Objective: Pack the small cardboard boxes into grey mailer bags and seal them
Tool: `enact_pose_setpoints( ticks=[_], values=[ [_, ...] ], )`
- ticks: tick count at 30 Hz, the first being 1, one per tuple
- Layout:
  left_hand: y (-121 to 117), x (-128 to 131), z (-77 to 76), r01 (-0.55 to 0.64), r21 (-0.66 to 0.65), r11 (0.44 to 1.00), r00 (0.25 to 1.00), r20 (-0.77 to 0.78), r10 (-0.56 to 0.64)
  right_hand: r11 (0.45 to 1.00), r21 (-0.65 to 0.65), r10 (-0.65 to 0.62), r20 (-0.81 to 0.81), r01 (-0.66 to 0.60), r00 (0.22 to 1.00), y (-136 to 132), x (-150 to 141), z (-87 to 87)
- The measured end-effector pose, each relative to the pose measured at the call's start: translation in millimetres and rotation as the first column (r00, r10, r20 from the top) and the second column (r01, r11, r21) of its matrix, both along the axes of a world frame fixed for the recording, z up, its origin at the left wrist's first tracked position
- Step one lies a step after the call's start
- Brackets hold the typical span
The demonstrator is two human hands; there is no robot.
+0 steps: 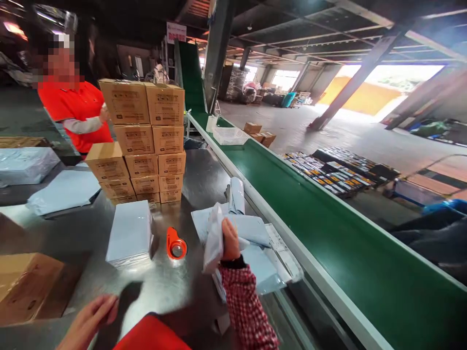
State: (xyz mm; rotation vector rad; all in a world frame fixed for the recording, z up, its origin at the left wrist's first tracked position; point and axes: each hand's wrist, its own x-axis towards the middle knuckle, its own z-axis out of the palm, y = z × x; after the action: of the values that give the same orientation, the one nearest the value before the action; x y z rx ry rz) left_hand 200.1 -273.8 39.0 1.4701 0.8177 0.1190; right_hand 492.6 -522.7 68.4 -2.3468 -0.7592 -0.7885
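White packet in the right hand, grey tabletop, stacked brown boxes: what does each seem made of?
Creased white packet: probably thin, glossy plastic, judging by its sheen. Smooth grey tabletop: likely polished metal, mirroring light. Stacked brown boxes: seemingly cardboard, mostly matte, with printed sides.

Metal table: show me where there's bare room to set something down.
Bare: the patch between the orange tape dispenser and left hand, and the strip between the stacked cartons and green conveyor. Crowded: beneath the right hand, where pale mailing bags pile up.
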Motion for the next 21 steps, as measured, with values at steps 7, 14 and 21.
enact_pose_setpoints(
  ticks=[7,14,21],
  values=[
    [-19,33,113.0,0.015,0.422,0.906,0.913,0.364,-0.185,0.611,0.728,0.694,-0.305,-0.31,0.652,127,-106,85.6],
    [45,-59,123.9,-0.149,0.574,0.805,0.863,0.474,-0.177,0.624,0.571,0.733,-0.192,-0.533,0.653,195,-200,106.0],
    [124,-198,90.8,-0.432,0.651,0.624,0.87,0.484,0.097,0.45,0.557,0.887,-0.371,-0.698,0.276,322,-316,132.6]
  ],
)
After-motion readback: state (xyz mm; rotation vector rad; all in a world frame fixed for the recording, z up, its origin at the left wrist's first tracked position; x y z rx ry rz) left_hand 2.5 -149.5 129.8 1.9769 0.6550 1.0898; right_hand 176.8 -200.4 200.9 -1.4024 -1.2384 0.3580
